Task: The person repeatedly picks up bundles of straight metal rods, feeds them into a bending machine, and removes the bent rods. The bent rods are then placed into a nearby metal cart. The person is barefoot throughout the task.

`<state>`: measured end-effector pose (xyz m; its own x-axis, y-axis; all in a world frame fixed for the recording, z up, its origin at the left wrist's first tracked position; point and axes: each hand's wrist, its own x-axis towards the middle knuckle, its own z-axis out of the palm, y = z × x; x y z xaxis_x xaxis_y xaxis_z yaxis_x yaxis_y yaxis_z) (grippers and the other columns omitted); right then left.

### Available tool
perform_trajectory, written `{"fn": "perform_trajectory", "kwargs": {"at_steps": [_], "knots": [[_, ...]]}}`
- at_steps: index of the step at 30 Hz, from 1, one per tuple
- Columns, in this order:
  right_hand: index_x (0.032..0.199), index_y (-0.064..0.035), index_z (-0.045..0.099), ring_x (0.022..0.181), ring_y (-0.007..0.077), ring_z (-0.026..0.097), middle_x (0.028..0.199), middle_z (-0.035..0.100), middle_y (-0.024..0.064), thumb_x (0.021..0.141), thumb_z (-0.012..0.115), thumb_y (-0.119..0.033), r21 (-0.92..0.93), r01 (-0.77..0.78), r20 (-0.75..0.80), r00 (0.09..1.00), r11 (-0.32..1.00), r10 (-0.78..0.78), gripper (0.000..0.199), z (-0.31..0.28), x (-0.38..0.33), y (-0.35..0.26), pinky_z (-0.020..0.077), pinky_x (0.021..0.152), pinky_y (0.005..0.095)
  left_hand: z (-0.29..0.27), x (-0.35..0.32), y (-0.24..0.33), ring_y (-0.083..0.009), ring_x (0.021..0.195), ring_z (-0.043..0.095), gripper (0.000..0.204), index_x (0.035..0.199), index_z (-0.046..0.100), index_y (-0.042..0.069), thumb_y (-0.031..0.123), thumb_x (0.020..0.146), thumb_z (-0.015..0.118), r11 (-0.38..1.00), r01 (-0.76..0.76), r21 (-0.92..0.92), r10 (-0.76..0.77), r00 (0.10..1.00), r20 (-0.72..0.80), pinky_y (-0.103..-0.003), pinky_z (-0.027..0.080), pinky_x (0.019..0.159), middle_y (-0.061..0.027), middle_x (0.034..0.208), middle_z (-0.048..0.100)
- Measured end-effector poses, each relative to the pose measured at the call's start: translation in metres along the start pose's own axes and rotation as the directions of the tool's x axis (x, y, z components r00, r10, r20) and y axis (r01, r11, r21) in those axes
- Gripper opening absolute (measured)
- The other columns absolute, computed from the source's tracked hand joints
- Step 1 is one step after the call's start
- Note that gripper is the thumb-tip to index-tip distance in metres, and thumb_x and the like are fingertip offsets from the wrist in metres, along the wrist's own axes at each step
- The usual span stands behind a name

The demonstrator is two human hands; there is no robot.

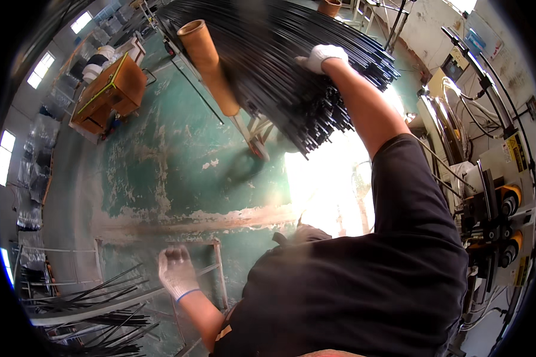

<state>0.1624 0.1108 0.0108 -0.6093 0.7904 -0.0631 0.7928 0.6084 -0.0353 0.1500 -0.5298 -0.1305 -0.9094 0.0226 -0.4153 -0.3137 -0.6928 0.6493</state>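
A brown desk with a yellow-green edge stands in the upper left of the frame, white items just beside it. Wrapped stacks line the far left near bright windows. Worn green floor spreads across the middle; toward the right edge stands a machine with orange-and-black parts.

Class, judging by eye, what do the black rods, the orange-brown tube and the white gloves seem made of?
Black rods: perhaps plastic or coated metal, semi-gloss; light streaks run lengthwise.
Orange-brown tube: likely cardboard, fairly matte; plain brown, wall showing at the open end.
White gloves: probably knitted fabric, dull; blue-edged cuff on the left.
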Motion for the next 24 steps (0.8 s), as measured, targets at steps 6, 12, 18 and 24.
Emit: {"fn": "perform_trajectory", "kwargs": {"at_steps": [6,12,18,24], "knots": [[0.125,-0.0079,0.071,0.12,0.0313,0.066,0.131,0.068,0.0148,0.096,0.059,-0.05,0.035,0.195,0.025,0.98,0.98,-0.196,0.052,-0.001,0.029,0.006,0.0542,0.098,0.0417,0.17,0.015,-0.088,-0.0238,0.084,0.06,0.013,0.098,0.067,0.005,0.018,0.099,0.064,0.995,0.05,0.091,-0.078,0.938,0.338,-0.046,0.051,0.094,-0.0078,0.092,0.066],[0.124,-0.0094,0.073,0.115,0.0283,0.069,0.126,0.071,0.0123,0.093,0.059,-0.059,0.007,0.149,0.031,0.988,0.989,-0.149,0.06,-0.011,0.041,0.028,0.0528,0.098,0.0398,0.239,0.009,-0.15,-0.0264,0.081,0.061,0.01,0.099,0.067,0.006,0.014,0.1,0.061,0.971,0.152,0.184,-0.209,0.913,0.351,-0.049,0.052,0.091,-0.0101,0.089,0.066],[0.121,-0.0059,0.073,0.114,0.0335,0.069,0.123,0.071,0.0173,0.093,0.062,-0.051,0.115,0.241,0.061,0.967,0.964,-0.249,0.054,-0.004,0.043,0.018,0.0545,0.097,0.0413,0.242,0.032,-0.199,-0.0291,0.077,0.063,0.007,0.103,0.064,0.006,0.01,0.097,0.063,0.932,0.254,0.258,-0.322,0.907,0.271,-0.05,0.054,0.081,-0.0132,0.088,0.067],[0.11,0.0006,0.075,0.093,0.0351,0.073,0.103,0.074,0.0213,0.086,0.07,-0.041,0.211,0.234,0.124,0.957,0.949,-0.264,0.048,-0.007,0.069,0.029,0.058,0.085,0.0415,0.285,0.044,-0.212,-0.0293,0.077,0.064,0.009,0.106,0.063,0.006,0.011,0.099,0.061,0.916,0.282,0.284,-0.381,0.83,0.406,-0.05,0.055,0.081,-0.0124,0.087,0.066]]}}
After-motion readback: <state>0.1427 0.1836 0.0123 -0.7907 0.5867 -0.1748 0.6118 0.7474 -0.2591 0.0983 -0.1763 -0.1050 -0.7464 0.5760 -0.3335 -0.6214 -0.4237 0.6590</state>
